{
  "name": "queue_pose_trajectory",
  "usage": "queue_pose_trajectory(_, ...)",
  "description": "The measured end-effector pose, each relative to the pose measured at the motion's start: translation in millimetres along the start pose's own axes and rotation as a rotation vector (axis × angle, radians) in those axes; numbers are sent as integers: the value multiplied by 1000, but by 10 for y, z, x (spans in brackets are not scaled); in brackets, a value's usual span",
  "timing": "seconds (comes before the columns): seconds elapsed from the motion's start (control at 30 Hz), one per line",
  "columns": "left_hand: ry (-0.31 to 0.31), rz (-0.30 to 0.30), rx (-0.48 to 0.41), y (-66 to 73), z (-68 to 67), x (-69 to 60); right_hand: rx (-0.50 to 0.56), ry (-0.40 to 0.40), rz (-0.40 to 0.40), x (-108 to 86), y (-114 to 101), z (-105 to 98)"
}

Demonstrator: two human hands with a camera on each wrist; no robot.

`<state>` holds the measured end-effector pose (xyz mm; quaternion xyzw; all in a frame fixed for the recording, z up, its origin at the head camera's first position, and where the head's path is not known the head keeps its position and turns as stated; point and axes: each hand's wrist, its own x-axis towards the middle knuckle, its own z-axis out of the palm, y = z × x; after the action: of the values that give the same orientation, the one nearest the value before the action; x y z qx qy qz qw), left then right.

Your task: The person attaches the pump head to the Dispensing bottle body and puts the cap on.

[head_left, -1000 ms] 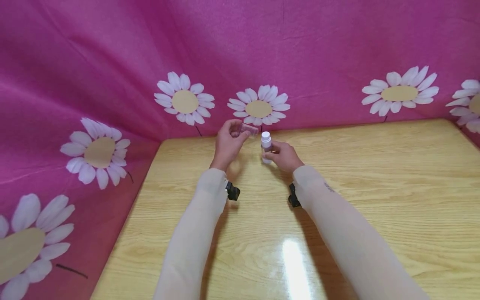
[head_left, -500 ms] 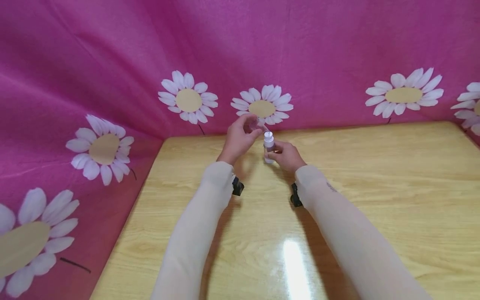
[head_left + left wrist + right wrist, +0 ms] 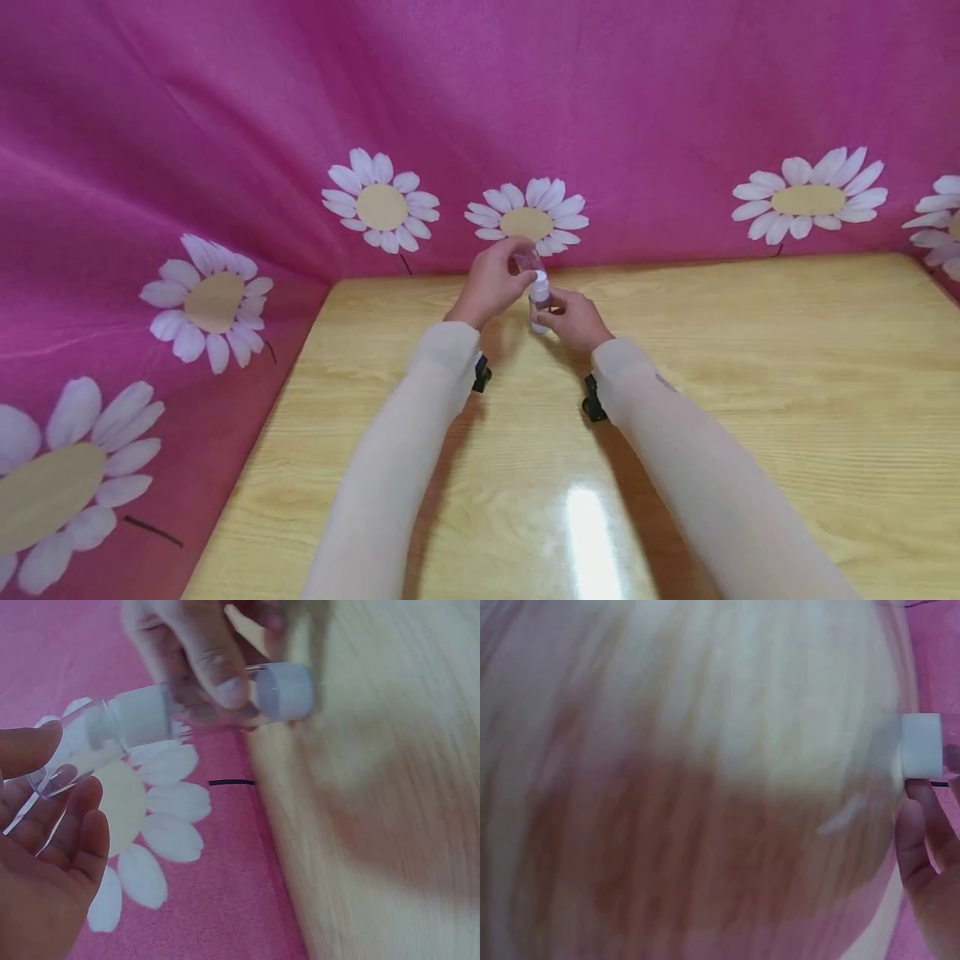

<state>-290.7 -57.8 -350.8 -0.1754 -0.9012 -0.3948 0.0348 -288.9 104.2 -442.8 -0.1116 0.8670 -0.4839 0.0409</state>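
A small clear bottle with a white top [image 3: 539, 288] and a white base [image 3: 289, 691] stands roughly upright near the table's far edge. My right hand [image 3: 576, 320] grips its middle between thumb and fingers, hiding part of the body. A clear cap [image 3: 81, 739] is pinched by my left hand [image 3: 491, 281]. In the left wrist view the cap's rim lies around the end of the white top. At the right wrist view's edge, the white base [image 3: 922, 746] shows beside my fingers [image 3: 911, 832]. Whether the base touches the table cannot be told.
Wood-grain table [image 3: 720, 417] stretches toward me and to the right. A pink cloth [image 3: 637, 100] with white daisies hangs along its far and left sides. Black wrist cameras sit at both cuffs.
My left hand has moved right with the clear cap, turning it from lying sideways to over the bottle's white top. My right hand keeps holding the bottle nearly in place.
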Motion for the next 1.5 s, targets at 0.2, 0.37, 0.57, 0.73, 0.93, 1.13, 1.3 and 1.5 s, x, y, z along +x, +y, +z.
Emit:
queue_pose_trajectory(0.2, -46, 39, 56, -3, 162, 30, -8, 6, 15, -63, 53, -48)
queue_pose_trajectory(0.37, -46, 35, 68, 13, 186, 52, -20, -12, 19, -54, 12, -105)
queue_pose_trajectory(0.57, -73, 30, 71, 39, 209, 79, -12, -18, 34, -44, -7, -141)
queue_pose_trajectory(0.73, -79, 14, 53, 30, 251, 47, -7, -31, 41, -60, -6, -144)
queue_pose_trajectory(0.93, -71, -18, 8, 37, 254, -23, -27, -38, 24, -107, -57, -175)
queue_pose_trajectory(1.13, -82, -44, -11, 33, 212, -26, -34, -56, 56, -100, -142, -172)
queue_pose_trajectory(1.3, -86, -42, 3, 16, 311, -67, -47, -59, 62, -106, -84, -160)
queue_pose_trajectory(1.5, -51, -20, -8, -11, 383, -84, -90, -64, 46, -125, -63, -177)
